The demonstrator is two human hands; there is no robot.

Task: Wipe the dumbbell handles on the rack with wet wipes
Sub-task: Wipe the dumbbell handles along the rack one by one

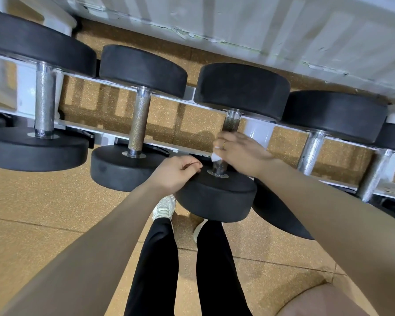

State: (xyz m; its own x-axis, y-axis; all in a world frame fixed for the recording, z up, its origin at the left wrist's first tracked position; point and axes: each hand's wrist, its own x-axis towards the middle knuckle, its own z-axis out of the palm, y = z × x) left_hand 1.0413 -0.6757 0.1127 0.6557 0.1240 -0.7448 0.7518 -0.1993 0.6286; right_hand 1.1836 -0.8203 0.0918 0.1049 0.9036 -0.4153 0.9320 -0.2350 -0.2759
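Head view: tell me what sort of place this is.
Most likely a gym's free-weights corner. A row of black dumbbells sits on a white rack over speckled rubber floor tiles. The right hand wraps a white wipe around one dumbbell's handle.

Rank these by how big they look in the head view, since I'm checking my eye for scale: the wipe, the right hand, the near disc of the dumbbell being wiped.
1. Near disc, clearly largest.
2. Right hand.
3. Wipe, only a small white corner shows under the hand, so its full size is hidden.
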